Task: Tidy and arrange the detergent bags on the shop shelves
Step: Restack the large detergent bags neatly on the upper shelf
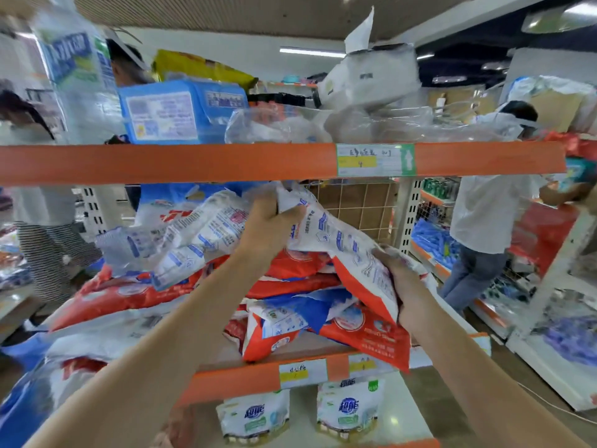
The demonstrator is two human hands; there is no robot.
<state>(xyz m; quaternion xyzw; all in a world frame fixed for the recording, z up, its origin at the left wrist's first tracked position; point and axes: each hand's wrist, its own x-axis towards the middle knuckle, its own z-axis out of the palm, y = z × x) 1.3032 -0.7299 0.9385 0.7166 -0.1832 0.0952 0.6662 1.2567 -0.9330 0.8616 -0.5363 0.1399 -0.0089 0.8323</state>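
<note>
A white-and-red detergent bag (345,247) is lifted above the middle shelf, held by both hands. My left hand (269,221) grips its upper end just under the orange shelf rail. My right hand (400,286) grips its lower right edge. Beneath it lies an untidy heap of red, white and blue detergent bags (290,286), with another white bag (193,234) leaning to the left. More bags (80,357) spill toward the lower left. Two small white pouches (350,409) stand on the shelf below.
The upper orange shelf rail (193,163) crosses the view, with blue packs (174,111) and clear wrapped goods (371,82) on top. A person in a white shirt (484,218) works at the right-hand shelves. Another person (42,227) stands at the left. A wire grid (355,202) backs the shelf.
</note>
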